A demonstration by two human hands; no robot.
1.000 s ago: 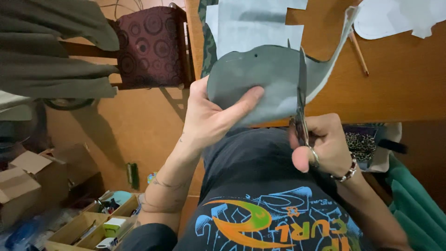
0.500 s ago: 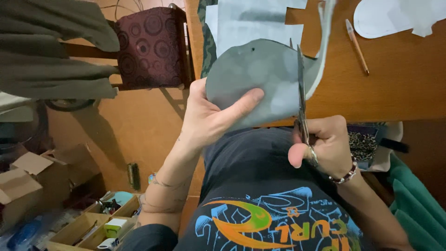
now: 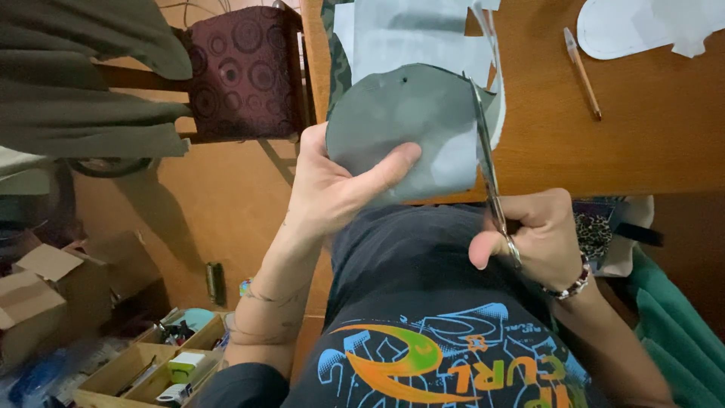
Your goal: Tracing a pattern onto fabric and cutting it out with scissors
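My left hand [image 3: 332, 185] pinches a rounded grey sheet [image 3: 408, 121] by its lower edge, thumb on top, holding it up over the edge of the wooden table [image 3: 649, 143]. My right hand [image 3: 540, 238] grips a pair of scissors [image 3: 487, 162], whose blades point away from me and run along the sheet's right side. A thin strip of offcut [image 3: 497, 83] curls off beside the blades. The sheet has a small dark hole near its top.
A pen [image 3: 582, 72] and white paper shapes [image 3: 642, 30] lie on the table. More pale sheets [image 3: 415, 34] sit behind the grey one. A patterned chair [image 3: 242, 72] stands at left; cardboard boxes [image 3: 45, 302] and a wooden tray of small items [image 3: 151, 366] are on the floor.
The scissors have advanced farther along the sheet's right edge, and the tail-like strip has narrowed and curled away. My left hand has turned the sheet a little.
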